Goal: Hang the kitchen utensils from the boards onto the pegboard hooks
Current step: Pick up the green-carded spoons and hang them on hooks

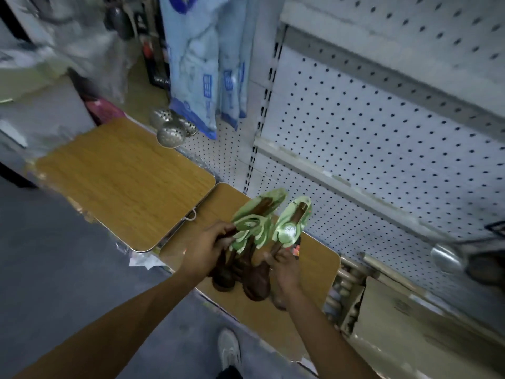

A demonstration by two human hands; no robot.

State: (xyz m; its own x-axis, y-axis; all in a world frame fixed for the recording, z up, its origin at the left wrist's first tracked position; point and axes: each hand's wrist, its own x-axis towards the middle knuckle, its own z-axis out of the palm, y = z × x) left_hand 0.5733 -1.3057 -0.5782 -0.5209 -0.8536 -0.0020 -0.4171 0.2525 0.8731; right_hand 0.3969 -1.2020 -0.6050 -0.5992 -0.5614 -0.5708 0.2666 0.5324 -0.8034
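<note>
Left to right: a wooden board (123, 184) lies bare; perforated metal skimmers (170, 127) hang above it. The left hand (203, 248) grips a bundle of wooden spoons (240, 258) with green card headers over a second board (314, 272); the right hand (284, 272) pinches a single spoon (276, 258). The pegboard (369, 138) rises at right.

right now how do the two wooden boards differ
The left board lies bare on top, while the right board is partly covered by the left hand and right hand holding wooden spoons above it. The left board shows whole; the right board is partly hidden. Both are wood-grained with rounded corners.
</note>
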